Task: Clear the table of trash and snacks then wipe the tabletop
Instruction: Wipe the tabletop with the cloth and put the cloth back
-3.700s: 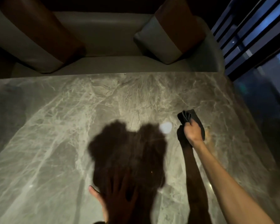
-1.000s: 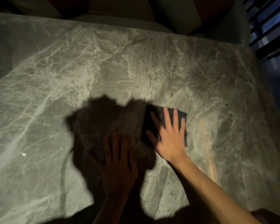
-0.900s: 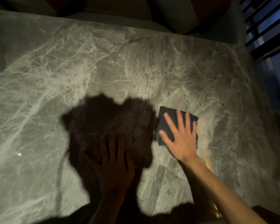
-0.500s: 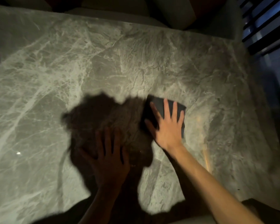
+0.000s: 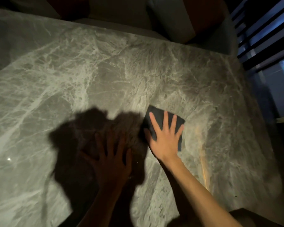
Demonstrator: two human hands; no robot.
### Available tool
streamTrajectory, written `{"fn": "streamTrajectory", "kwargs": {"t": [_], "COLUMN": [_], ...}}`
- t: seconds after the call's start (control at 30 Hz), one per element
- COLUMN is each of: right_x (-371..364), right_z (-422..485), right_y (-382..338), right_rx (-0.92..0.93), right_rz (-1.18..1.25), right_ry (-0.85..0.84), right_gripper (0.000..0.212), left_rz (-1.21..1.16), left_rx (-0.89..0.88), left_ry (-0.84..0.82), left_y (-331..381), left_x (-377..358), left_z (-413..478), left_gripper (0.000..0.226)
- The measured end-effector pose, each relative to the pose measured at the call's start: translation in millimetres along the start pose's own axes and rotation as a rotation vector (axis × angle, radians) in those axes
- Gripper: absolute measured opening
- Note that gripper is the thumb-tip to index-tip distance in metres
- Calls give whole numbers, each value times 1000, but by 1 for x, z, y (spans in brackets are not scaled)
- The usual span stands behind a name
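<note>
Marble tabletop [image 5: 105,76]: right hand [image 5: 164,138] flat on dark cloth [image 5: 157,116].

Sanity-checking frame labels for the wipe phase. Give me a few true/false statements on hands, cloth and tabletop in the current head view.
1. The right hand lies flat, fingers spread, on a dark folded cloth. True.
2. The cloth is bunched up in a closed fist. False: it lies flat on the marble tabletop under an open palm.
3. The left hand rests open on the tabletop, inside the person's shadow. True.
4. Snack wrappers litter the marble beside the cloth. False: no trash or snacks show on the visible surface.
5. The left hand also touches the cloth. False: it sits apart, nearer the camera and to the cloth's left.
</note>
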State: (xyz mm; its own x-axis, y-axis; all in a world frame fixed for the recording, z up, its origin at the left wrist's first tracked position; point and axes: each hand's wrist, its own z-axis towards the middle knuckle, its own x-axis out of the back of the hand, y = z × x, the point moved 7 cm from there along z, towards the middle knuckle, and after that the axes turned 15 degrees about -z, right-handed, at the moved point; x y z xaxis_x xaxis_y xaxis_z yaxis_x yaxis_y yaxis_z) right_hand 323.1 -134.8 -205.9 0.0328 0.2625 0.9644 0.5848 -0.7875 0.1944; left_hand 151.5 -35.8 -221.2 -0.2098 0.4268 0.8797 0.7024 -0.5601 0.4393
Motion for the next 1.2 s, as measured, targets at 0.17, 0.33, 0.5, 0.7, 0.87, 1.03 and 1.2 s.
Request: {"fn": "streamTrajectory", "kwargs": {"t": [0.17, 0.33, 0.5, 0.7, 0.87, 1.03, 1.2], "right_x": [-16, -3, 1, -21, -4, -6, -17], "right_z": [3, 90, -3, 25, 108, -25, 17], "right_y": [61, 33, -1, 94, 44, 6, 104], "right_rx": [-187, -325, -13, -333, -326, 153, -248], "right_rz": [56, 156, 15, 72, 150, -78, 1], "right_ry": [-128, -118, 14, -140, -120, -11, -145], "right_gripper": [64, 69, 64, 66, 69, 65, 67], "left_rz": [-5, -23, -3, 9, 20, 11, 33], "left_rx": [-5, -35, -24, -21, -38, -50, -75], "left_ry": [79, 125, 114, 111, 148, 181, 209], "left_y": [-1, 1, 1, -2, 0, 1, -1], "left_x": [6, 5, 4, -1, 1, 0, 1], "left_z": [-2, -1, -2, 0, -1, 0, 1], "left_gripper": [53, 50, 49, 52, 53, 53, 58]}}
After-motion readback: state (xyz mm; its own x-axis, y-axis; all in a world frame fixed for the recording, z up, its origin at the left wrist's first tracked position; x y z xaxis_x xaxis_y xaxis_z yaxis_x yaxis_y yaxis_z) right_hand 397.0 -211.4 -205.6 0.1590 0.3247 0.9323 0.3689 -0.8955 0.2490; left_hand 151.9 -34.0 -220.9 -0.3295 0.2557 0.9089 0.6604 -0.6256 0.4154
